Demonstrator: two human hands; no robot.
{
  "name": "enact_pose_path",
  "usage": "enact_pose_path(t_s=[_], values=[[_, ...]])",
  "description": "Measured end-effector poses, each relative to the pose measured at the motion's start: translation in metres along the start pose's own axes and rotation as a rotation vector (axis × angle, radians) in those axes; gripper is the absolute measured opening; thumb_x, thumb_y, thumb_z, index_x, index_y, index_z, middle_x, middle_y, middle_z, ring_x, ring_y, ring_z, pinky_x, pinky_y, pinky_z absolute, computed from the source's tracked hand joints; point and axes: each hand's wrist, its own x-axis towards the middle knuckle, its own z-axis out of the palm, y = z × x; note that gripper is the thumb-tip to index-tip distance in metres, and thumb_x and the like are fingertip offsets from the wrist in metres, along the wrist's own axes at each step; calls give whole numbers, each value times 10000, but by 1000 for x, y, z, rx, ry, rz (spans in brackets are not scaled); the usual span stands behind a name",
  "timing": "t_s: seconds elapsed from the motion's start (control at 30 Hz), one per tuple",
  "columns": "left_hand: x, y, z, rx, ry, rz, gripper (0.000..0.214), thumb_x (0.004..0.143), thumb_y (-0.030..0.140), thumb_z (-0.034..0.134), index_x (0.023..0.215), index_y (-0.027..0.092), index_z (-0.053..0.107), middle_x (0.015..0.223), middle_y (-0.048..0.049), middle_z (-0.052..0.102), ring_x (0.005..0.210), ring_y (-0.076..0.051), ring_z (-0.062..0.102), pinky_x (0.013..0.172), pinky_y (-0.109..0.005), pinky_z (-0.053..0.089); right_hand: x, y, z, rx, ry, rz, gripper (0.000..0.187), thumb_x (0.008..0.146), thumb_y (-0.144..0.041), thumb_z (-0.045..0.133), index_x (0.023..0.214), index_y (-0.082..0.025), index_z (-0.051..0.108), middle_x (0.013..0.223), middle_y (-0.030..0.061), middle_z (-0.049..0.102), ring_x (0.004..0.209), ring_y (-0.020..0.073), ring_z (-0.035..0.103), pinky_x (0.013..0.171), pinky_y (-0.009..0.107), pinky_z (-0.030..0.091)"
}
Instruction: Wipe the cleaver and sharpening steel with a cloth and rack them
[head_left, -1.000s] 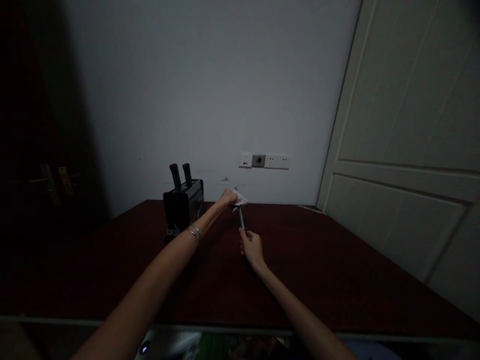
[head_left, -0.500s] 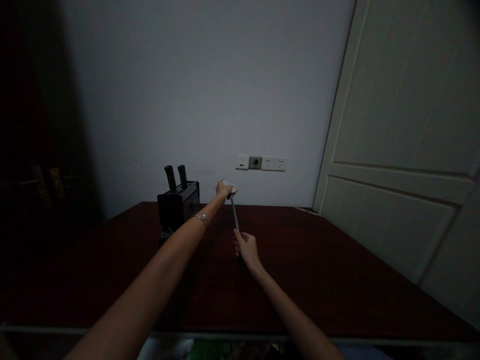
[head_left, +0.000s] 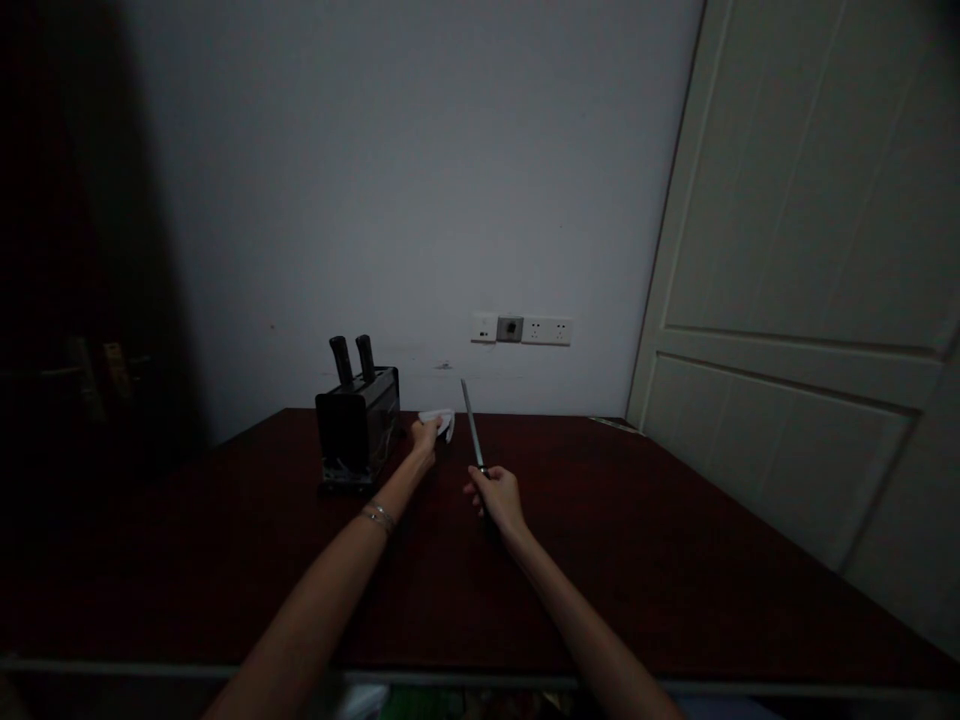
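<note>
My right hand (head_left: 496, 496) is closed around the dark handle of a sharpening steel (head_left: 472, 424), a thin grey rod that points up and away from me over the table. To the left of the rod, my left hand (head_left: 426, 434) grips a white folded cloth (head_left: 441, 416), limp at its edge; whether it is fabric or paper I cannot tell. The cloth and the rod are apart. Beside my left hand stands a black knife block (head_left: 358, 425) with two black knife handles (head_left: 352, 360) sticking up from its top.
The dark red table (head_left: 600, 540) reaches back to a pale wall with a row of sockets (head_left: 521, 329). A white panelled door (head_left: 795, 300) borders the right side. Below the table's front edge, several items show dimly.
My left hand has come off the far end of the sharpening steel, moving left and down toward me with the cloth. My right hand has barely moved.
</note>
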Motion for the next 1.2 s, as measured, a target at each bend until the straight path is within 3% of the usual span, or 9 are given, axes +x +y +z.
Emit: enact_pose_path(t_s=[0.13, 0.3, 0.43, 0.5, 0.67, 0.9, 1.2], values=[[-11, -26, -10, -117, -59, -100, 127, 807, 229, 572, 810, 103, 587, 739, -3, 608, 601, -94, 562, 571, -237, 462, 4, 2, -4, -10, 55, -51, 316, 610, -405, 667, 606, -206, 421, 381, -41, 522, 304, 87, 405, 297, 186, 262], [-15, -36, -17, -203, -126, -167, 40, 674, 125, 602, 709, 107, 591, 610, 12, 595, 526, -118, 551, 535, -245, 427, 7, 3, -10, -4, 116, -94, 324, 626, -463, 641, 601, -202, 450, 385, -66, 482, 344, 91, 420, 357, 198, 287], [-17, -35, -20, -219, -204, -183, 68, 728, 172, 598, 755, 113, 579, 667, 8, 593, 562, -100, 544, 556, -238, 432, 6, 4, -13, 16, 96, -93, 347, 740, -508, 484, 603, -189, 491, 405, -38, 507, 346, 98, 426, 364, 213, 305], [-19, -34, -23, -214, -256, -184, 77, 736, 186, 594, 759, 114, 580, 667, 9, 592, 565, -96, 539, 553, -230, 423, 5, 4, -12, 26, 90, -96, 340, 727, -495, 505, 595, -182, 501, 411, -33, 511, 351, 95, 428, 365, 211, 308], [-28, -26, -28, -186, -470, -181, 57, 577, 109, 624, 632, 100, 614, 556, -10, 588, 497, -109, 511, 498, -213, 359, 5, 6, -10, 52, 67, -97, 319, 658, -481, 594, 633, -179, 495, 454, -43, 524, 362, 85, 446, 352, 196, 341], [-49, -11, -33, -194, -801, -167, 159, 516, 78, 641, 673, 65, 657, 646, -73, 630, 556, -138, 549, 549, -234, 391, 6, 9, -5, 82, 13, -90, 362, 600, -480, 658, 674, -188, 457, 451, -44, 544, 333, 89, 468, 298, 186, 353], [-56, -14, -24, -347, -938, -106, 341, 562, 124, 644, 893, 45, 638, 772, -115, 649, 636, -180, 583, 617, -280, 423, 9, 14, -5, 101, 31, -120, 399, 582, -510, 663, 680, -183, 456, 458, -40, 549, 335, 81, 447, 295, 182, 331]])
